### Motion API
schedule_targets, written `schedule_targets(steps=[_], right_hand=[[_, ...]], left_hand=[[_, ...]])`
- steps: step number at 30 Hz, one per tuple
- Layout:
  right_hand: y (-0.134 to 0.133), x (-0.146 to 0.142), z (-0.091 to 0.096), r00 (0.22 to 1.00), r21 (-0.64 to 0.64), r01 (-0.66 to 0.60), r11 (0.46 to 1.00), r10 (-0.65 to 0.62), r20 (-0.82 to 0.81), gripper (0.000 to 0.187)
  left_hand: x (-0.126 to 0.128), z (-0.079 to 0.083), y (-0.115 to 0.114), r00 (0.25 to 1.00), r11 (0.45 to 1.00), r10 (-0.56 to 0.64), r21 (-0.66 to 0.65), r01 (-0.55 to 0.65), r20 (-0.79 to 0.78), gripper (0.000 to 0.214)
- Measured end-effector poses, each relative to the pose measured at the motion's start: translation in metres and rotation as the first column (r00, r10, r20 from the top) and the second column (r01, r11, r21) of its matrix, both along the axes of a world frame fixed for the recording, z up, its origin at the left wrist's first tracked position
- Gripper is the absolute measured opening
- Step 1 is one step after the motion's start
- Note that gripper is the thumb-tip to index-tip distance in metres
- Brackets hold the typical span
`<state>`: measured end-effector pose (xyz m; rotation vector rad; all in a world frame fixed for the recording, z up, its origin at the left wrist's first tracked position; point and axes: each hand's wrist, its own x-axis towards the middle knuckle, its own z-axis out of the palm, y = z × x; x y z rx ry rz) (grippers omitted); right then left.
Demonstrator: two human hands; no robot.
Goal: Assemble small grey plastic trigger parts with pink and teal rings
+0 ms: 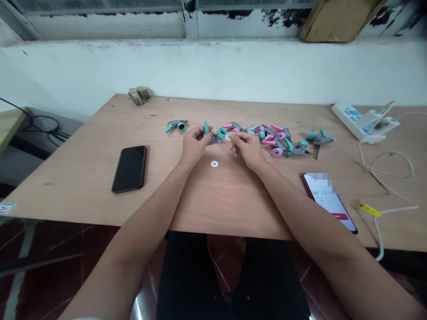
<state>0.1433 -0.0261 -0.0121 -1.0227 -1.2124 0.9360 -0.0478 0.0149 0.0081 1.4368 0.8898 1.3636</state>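
My left hand (pixel 196 143) is closed around a grey and teal trigger spray head (pixel 216 138), its teal collar (pixel 222 132) turned toward my right hand. Between the thumb and fingertips of my right hand (pixel 247 146) is a small white washer (pixel 228 137), held close beside that collar. Another white washer (pixel 214 164) with a dark centre lies flat on the table just below my hands. Behind and right of my right hand lies a pile of grey spray heads with pink or teal parts (pixel 276 140). A single teal and grey spray head (pixel 176 126) rests left of my left hand.
On the wooden table (pixel 160 200) lie a dark phone (pixel 129 169) at left and a lit phone showing a timer (pixel 328 200) at right. A white power strip (pixel 358 123) with a trailing cable stands at the back right. A small block (pixel 139 95) sits at the back left.
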Motion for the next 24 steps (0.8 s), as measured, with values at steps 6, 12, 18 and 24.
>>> schedule_targets(steps=[6,12,18,24], right_hand=[[-0.008,0.0,0.01,0.965,-0.152,-0.224,0.963,0.197,-0.173,0.042],[-0.009,-0.009,0.01,0.976,-0.152,-0.184,0.971,0.162,-0.145,0.046],[-0.009,-0.014,0.003,0.982,-0.1,-0.183,0.978,0.178,-0.058,0.052],[-0.012,-0.011,0.006,0.939,-0.14,-0.334,0.932,0.342,0.041,0.057]], left_hand=[[0.0,-0.009,0.002,0.997,0.995,0.072,0.071,-0.069,-0.041,0.018],[0.001,-0.005,-0.009,0.981,0.972,0.059,0.235,-0.014,-0.183,0.024],[0.001,-0.004,-0.012,0.951,0.928,0.101,0.372,0.016,-0.292,0.021],[0.002,-0.008,-0.01,0.934,0.907,0.12,0.42,0.035,-0.337,0.022]])
